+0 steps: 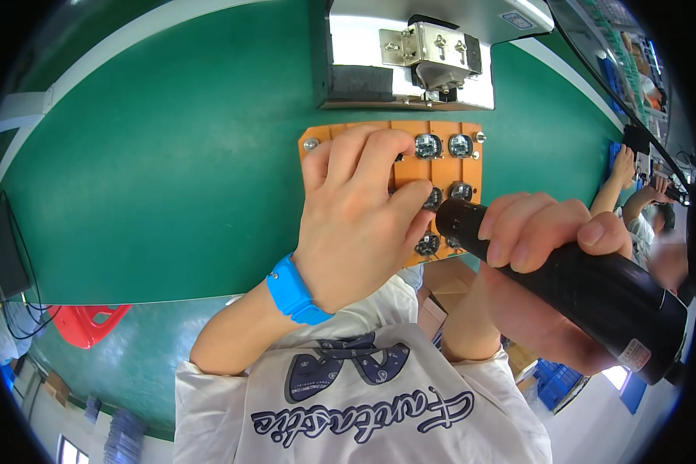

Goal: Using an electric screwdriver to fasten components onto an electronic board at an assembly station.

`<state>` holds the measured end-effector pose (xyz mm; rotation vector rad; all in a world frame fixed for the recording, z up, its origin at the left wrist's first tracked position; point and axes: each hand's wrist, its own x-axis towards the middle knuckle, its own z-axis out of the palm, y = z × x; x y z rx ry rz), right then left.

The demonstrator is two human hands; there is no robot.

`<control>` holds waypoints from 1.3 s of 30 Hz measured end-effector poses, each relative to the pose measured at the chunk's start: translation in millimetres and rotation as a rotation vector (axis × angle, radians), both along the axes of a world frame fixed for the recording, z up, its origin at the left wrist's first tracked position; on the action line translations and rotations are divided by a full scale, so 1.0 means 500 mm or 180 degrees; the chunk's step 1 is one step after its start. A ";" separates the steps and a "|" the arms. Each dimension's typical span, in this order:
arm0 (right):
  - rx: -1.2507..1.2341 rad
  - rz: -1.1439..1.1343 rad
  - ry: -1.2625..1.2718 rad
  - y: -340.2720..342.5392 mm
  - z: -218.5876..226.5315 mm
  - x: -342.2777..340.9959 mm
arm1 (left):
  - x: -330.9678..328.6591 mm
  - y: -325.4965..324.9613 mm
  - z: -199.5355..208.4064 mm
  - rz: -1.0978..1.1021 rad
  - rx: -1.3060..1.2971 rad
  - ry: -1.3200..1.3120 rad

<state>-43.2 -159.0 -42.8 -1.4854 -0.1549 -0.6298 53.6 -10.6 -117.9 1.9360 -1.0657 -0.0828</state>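
Observation:
My right hand is wrapped round a black electric screwdriver, its nose pointing left at an orange fixture board. The board carries small round circuit modules, among them one at the top, one at the upper right and one below. Over the board's left part lies my left hand, fingers bent. Its thumb and index finger close together beside a module at the screwdriver's nose; what they pinch, if anything, is hidden. The screwdriver's tip cannot be made out.
Behind the board on the green table stands a metal device with a bracket. A red plastic stool is at the lower left. At the far right are another person's hands. Cardboard boxes and a blue crate lie below the table.

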 end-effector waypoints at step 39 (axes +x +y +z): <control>-0.0166 -0.0451 -0.0110 -0.095 0.056 -0.005 | 0.022 -0.017 0.043 -0.0263 0.0024 -0.0186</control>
